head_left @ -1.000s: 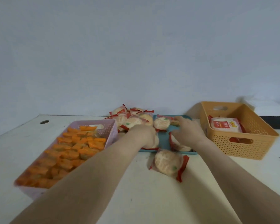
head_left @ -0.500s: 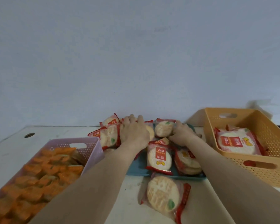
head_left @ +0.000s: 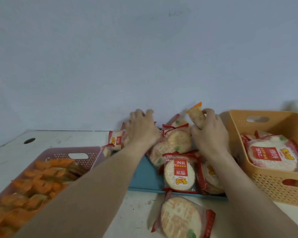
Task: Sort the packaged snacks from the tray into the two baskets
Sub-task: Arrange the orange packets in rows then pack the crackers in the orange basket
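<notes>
Nearest the camera, one round rice-cracker packet (head_left: 182, 219) with red ends lies on the white desk (head_left: 138, 212), just off the front edge of the teal tray (head_left: 143, 177). To the left, the pink basket (head_left: 93, 152) is filled with small orange-wrapped snacks (head_left: 36, 184). On the tray, a cracker packet with a red label (head_left: 179, 174) lies face up beside other overlapping cracker packets (head_left: 172, 145) that pile toward the tray's far end. To the right, the orange basket (head_left: 273, 191) holds more cracker packets (head_left: 273, 155). Farther out, the left hand (head_left: 141, 129) rests palm down on the pile, fingers curled over the packets; whether its grip has closed on one cannot be told. The right hand (head_left: 210, 134) has its grip closed around a small orange-tipped snack (head_left: 195, 114), lifted above the tray's far end, near the orange basket's corner.
</notes>
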